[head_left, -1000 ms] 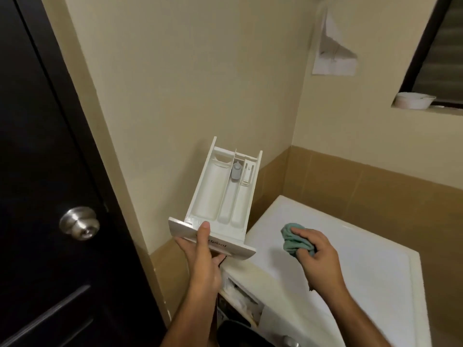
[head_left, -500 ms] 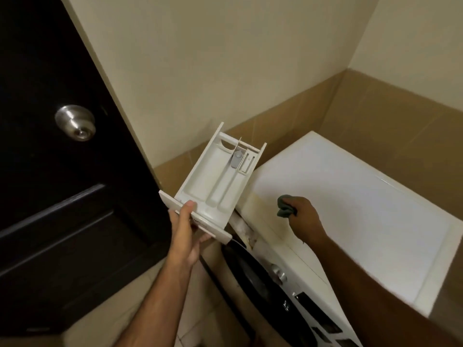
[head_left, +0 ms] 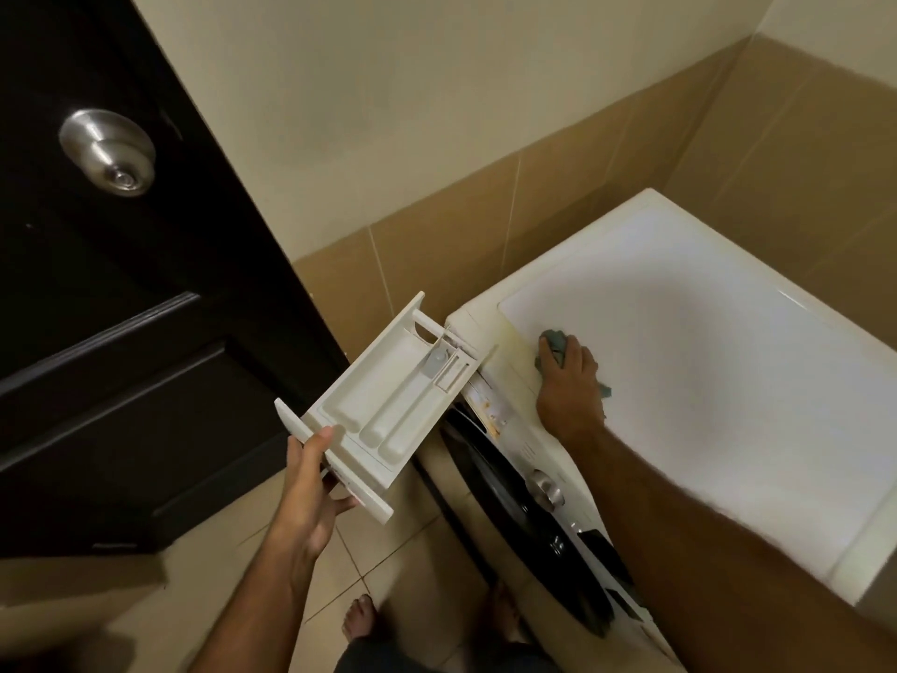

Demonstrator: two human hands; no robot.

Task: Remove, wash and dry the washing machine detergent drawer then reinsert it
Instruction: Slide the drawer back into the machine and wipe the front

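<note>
Left hand grips drawer by its front; right hand clutches cloth on washer. Level drawer, align with slot, slide straight.

dark door with steel knob; cream wall; tan tiled floor

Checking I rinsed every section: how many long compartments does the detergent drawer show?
3, side by side in the detergent drawer held by the left hand: a wide one on the left and two narrower ones to its right. Smaller pockets at the far end are unclear.
</note>
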